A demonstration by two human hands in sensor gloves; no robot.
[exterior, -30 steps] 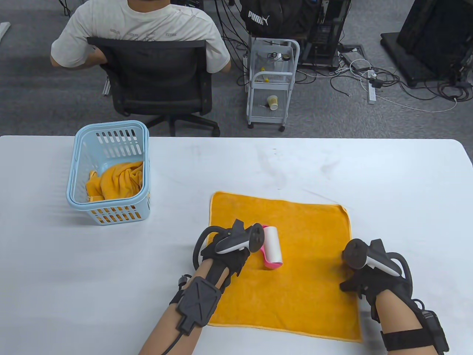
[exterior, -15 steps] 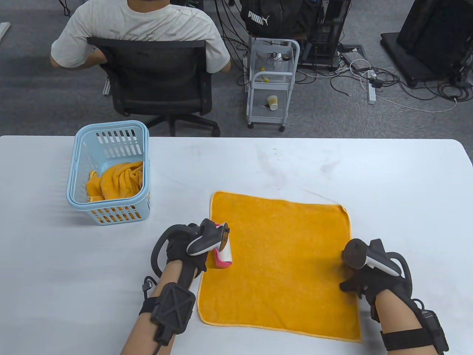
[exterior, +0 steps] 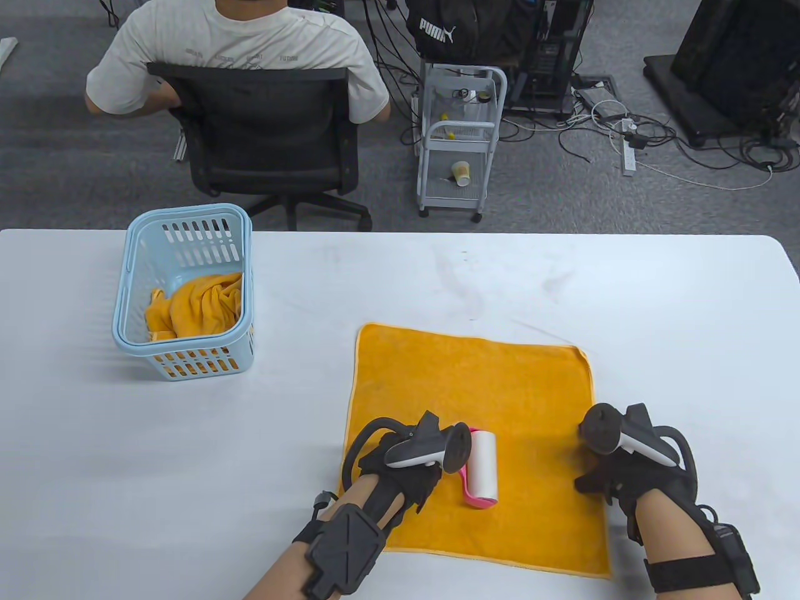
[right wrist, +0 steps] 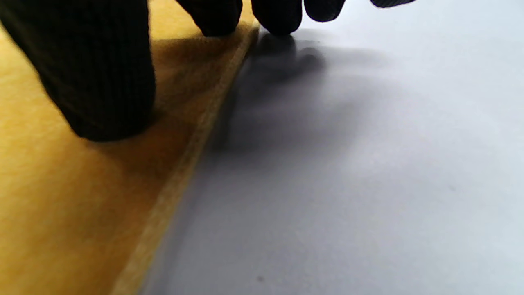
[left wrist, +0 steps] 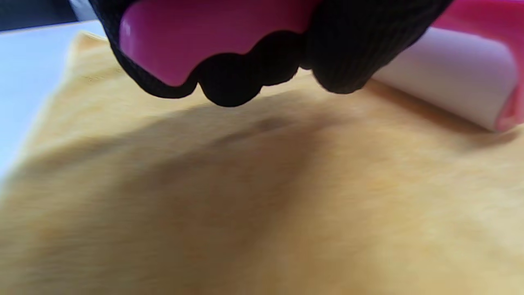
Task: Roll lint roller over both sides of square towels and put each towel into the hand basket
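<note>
The left hand (exterior: 400,469) has run the roller (exterior: 482,465) from the towel's (exterior: 500,400) left edge back toward its middle, nearer the front edge, rumpling the near-left corner.

seated person (exterior: 237,56), black office chair (exterior: 262,137), white cart (exterior: 459,137)
</note>
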